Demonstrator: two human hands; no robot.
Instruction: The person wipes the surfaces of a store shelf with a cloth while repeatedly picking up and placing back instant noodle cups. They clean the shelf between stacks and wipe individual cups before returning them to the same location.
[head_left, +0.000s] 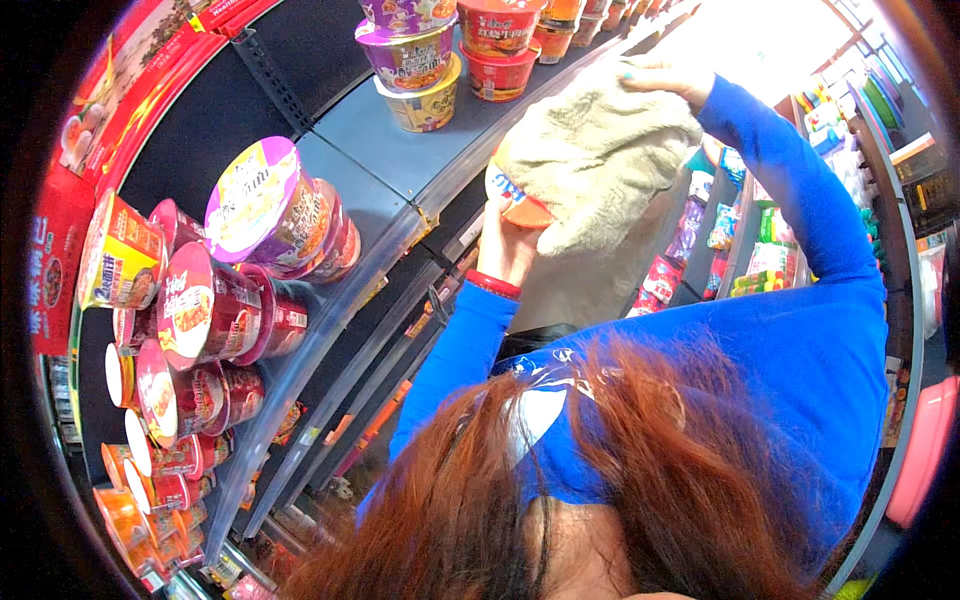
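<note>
My left hand (510, 244) holds a round orange-and-white instant noodle container (529, 212) from below, in front of the shelf edge. A pale, fuzzy cloth (600, 150) drapes over much of that container and hides its far side. At the cloth's upper edge, my right hand (664, 79) grips it, with the fingers partly lost in glare. Behind them on the grey shelf (375, 150) stand stacked noodle tubs: a purple one (412, 56), a yellow one (420, 101) and a red one (499, 71).
More noodle tubs stand at the left, among them a large purple-and-white one (259, 206) and dark red ones (210, 304). A clear plastic rail (360, 277) edges the shelf. Lower shelves lie beneath. Bagged goods (660, 281) fill racks at the right.
</note>
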